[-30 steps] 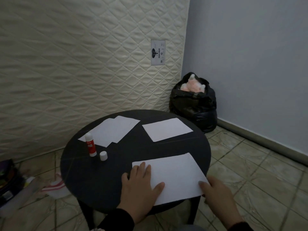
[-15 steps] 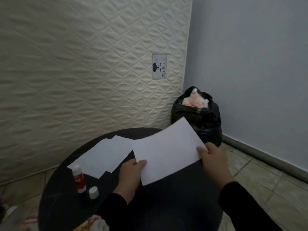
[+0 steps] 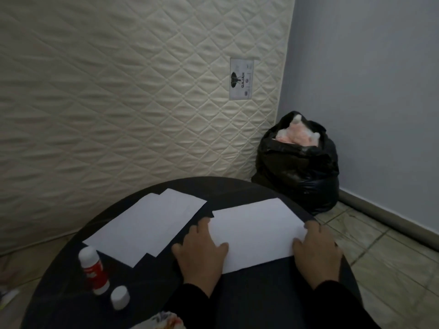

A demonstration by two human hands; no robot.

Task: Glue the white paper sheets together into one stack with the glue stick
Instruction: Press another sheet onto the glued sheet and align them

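A white paper sheet (image 3: 257, 231) lies flat on the right half of the round black table (image 3: 152, 290). My left hand (image 3: 202, 251) rests on its left edge, thumb on the paper and fingers spread flat. At the sheet's right edge my right hand (image 3: 317, 254) presses down in the same way. Two overlapping white sheets (image 3: 147, 224) lie on the left of the table. An uncapped red and white glue stick (image 3: 93, 271) stands upright near the left front, with its white cap (image 3: 120, 296) beside it. Whether another sheet lies under the one I press is hidden.
A quilted cream mattress (image 3: 118, 91) leans upright behind the table. A full black rubbish bag (image 3: 299, 167) sits on the tiled floor in the corner at the right. A patterned cloth (image 3: 164, 322) shows at the bottom edge.
I lifted the sheet from the table's near edge with both hands, carried it away from me and laid it flat at the right back. Both hands now rest on it.
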